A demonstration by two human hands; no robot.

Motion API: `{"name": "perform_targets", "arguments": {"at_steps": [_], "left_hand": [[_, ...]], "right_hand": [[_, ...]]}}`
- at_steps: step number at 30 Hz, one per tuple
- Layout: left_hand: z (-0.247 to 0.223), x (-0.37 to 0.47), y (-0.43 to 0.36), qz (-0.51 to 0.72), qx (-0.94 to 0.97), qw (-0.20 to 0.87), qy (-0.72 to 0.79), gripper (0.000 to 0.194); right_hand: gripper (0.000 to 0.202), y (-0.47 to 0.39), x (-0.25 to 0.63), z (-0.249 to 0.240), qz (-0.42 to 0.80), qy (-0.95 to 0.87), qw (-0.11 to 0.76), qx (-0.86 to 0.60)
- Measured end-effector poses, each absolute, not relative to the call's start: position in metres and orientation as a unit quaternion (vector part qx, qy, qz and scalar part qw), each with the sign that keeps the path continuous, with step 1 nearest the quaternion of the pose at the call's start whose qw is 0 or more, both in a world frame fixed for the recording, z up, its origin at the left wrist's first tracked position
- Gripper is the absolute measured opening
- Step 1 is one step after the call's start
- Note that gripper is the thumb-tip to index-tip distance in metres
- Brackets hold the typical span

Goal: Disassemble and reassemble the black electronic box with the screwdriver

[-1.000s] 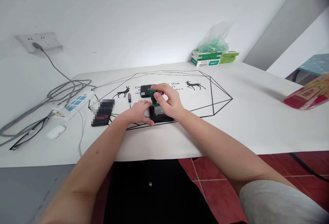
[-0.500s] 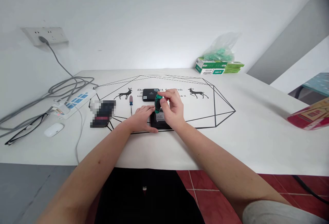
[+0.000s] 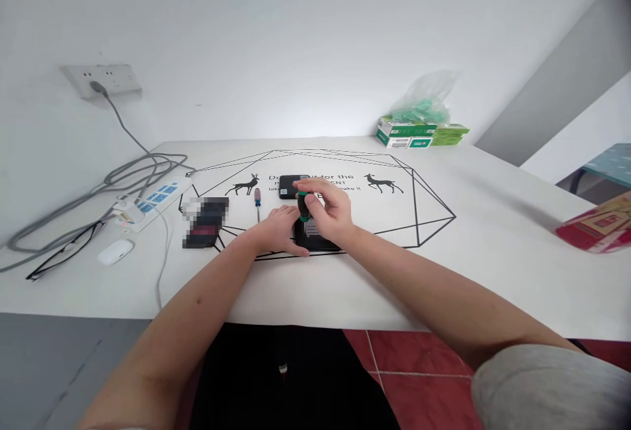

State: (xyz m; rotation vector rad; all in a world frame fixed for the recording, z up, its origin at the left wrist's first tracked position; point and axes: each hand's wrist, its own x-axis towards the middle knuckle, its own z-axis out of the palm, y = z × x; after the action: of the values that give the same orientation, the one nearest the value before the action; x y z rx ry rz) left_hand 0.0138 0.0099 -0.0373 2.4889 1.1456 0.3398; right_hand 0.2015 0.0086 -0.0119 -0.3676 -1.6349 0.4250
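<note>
My right hand (image 3: 331,210) is closed round the green-and-black handle of a screwdriver (image 3: 302,208), which stands nearly upright with its tip hidden. Below it lies a flat black device (image 3: 315,242) with a white label partly showing; I cannot tell its exact kind. My left hand (image 3: 283,229) rests at the device's left edge, fingers stretched out and thumb spread along the front side. Behind the hands is a second black case (image 3: 288,187) with a small white label. A smaller screwdriver (image 3: 257,198) with a reddish and blue handle lies left of it.
At left are a blurred dark item (image 3: 204,223), a power strip (image 3: 155,203), coiled grey cables (image 3: 133,170), glasses (image 3: 64,252) and a white oval case (image 3: 116,252). Green-and-white boxes (image 3: 407,131) under a plastic bag (image 3: 426,104) stand back right. A red package (image 3: 599,226) lies far right.
The view has shifted slightly, moving everything a little right and down. My right fingers have turned over the top of the screwdriver handle, which now stands more upright. My left hand keeps its place by the device.
</note>
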Motion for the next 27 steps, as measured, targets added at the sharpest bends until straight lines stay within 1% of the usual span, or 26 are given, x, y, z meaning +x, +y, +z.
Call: {"name": "perform_targets", "arguments": {"at_steps": [2, 4, 6, 10, 12, 14, 19, 22, 25, 27], "left_hand": [[-0.036, 0.013, 0.011, 0.105, 0.88, 0.19, 0.422, 0.099], [-0.034, 0.012, 0.01, 0.098, 0.878, 0.194, 0.427, 0.095], [-0.034, 0.01, 0.01, 0.104, 0.881, 0.197, 0.418, 0.099], [-0.037, 0.005, 0.012, 0.112, 0.887, 0.205, 0.398, 0.117], [-0.039, 0.003, 0.014, 0.12, 0.89, 0.196, 0.394, 0.12], [-0.04, 0.002, 0.016, 0.121, 0.891, 0.184, 0.396, 0.119], [-0.036, 0.001, 0.016, 0.083, 0.884, 0.182, 0.423, 0.113], [-0.035, 0.001, 0.016, 0.074, 0.882, 0.181, 0.43, 0.112], [-0.036, 0.001, 0.016, 0.077, 0.882, 0.179, 0.429, 0.113], [-0.037, 0.002, 0.017, 0.084, 0.884, 0.181, 0.423, 0.114]], "right_hand": [[0.024, 0.015, 0.2, -0.012, 0.176, -0.712, 0.662, -0.156], [0.026, 0.019, 0.197, -0.014, 0.178, -0.691, 0.677, -0.182], [0.026, 0.019, 0.194, -0.017, 0.179, -0.674, 0.685, -0.211], [0.016, 0.013, 0.191, -0.02, 0.158, -0.655, 0.701, -0.234], [0.015, 0.01, 0.192, -0.021, 0.15, -0.649, 0.705, -0.245], [0.017, 0.007, 0.194, -0.021, 0.154, -0.654, 0.698, -0.248], [0.027, 0.004, 0.205, -0.02, 0.18, -0.672, 0.687, -0.212], [0.023, 0.006, 0.208, -0.02, 0.202, -0.676, 0.671, -0.231], [0.018, 0.008, 0.207, -0.018, 0.257, -0.672, 0.651, -0.242], [0.025, 0.006, 0.204, -0.016, 0.317, -0.661, 0.64, -0.229]]}}
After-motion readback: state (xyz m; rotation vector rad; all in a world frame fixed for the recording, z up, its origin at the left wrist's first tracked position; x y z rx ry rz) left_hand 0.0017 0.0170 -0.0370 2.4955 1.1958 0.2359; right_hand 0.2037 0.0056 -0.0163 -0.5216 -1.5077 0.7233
